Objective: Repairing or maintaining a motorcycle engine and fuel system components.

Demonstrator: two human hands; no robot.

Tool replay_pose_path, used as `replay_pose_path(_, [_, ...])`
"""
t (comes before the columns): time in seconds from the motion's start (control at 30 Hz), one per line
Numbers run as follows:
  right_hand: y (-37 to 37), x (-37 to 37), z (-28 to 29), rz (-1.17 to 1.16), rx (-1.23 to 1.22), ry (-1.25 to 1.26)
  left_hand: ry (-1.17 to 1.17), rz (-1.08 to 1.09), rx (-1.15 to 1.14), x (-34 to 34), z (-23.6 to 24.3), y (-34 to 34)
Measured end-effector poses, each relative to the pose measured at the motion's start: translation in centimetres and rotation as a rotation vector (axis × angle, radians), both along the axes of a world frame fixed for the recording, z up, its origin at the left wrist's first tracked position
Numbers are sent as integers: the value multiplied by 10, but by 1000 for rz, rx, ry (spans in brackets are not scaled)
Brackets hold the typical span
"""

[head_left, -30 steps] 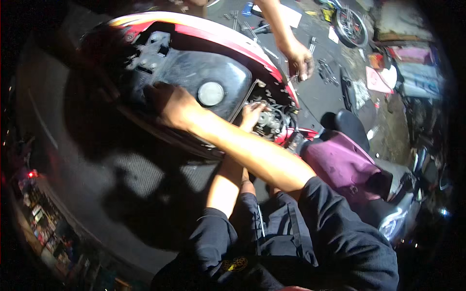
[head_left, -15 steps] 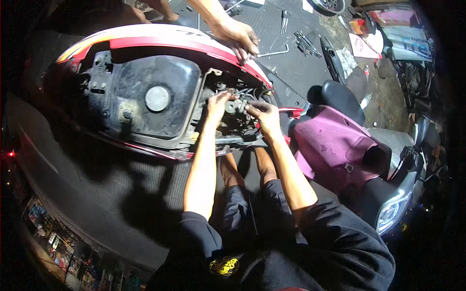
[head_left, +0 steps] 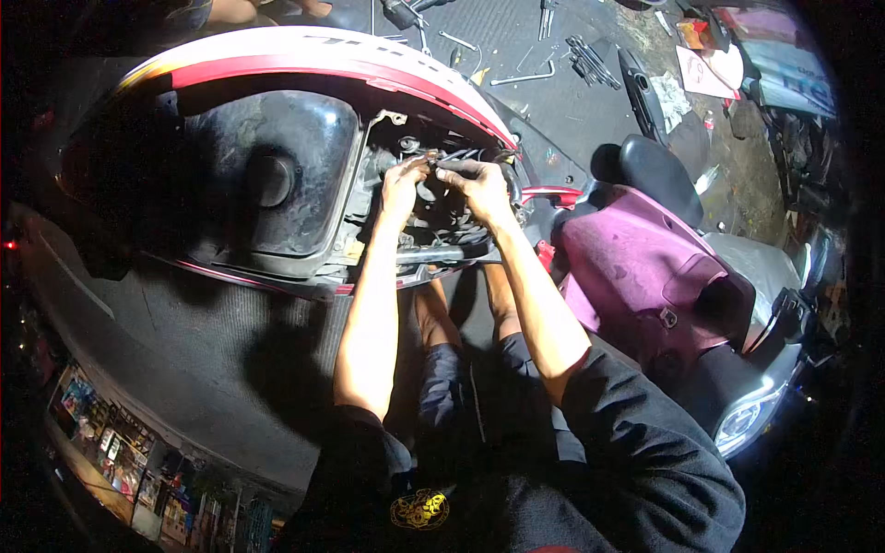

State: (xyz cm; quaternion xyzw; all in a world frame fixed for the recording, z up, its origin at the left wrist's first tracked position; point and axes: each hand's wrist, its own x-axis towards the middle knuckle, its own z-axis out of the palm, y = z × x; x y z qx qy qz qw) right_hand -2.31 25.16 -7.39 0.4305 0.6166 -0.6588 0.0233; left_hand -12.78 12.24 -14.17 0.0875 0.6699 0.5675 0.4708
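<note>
A scooter body (head_left: pixel 277 55) in red and white panels lies across the view with its seat off, showing a black fuel tank (head_left: pixel 300 161) and an open engine bay (head_left: pixel 433 226). My left hand (head_left: pixel 402 186) reaches into that bay, fingers closed on a small part I cannot make out. Beside it, my right hand (head_left: pixel 479 191) has its fingers pinched at the same spot, near dark hoses and metal parts; what it holds is hidden.
Beyond the scooter lie wrenches (head_left: pixel 521 78), a cluster of tools (head_left: pixel 595 64) and papers (head_left: pixel 710 74). Another person's bare leg (head_left: pixel 230 9) is at the top. A pink-panelled scooter (head_left: pixel 627 258) stands at the right, and cluttered shelves (head_left: pixel 111 442) at lower left.
My right hand has moved from over the fuel tank to beside my left hand in the engine bay. The other person's hand has left the scooter's far edge and is out of sight.
</note>
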Motion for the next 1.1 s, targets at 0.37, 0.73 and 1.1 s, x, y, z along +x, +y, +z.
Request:
replay_pose_path(0.37, [-1,-12,-3,0,78,-150,-4,10,-54,5,2,3])
replay_pose_path(0.73, [-5,-28,-11,-96,88,-216,57,48,-97,5,7,10])
replay_pose_path(1.1, [8,-10,-28,237,444,-40,129,155,-86,14,16,18])
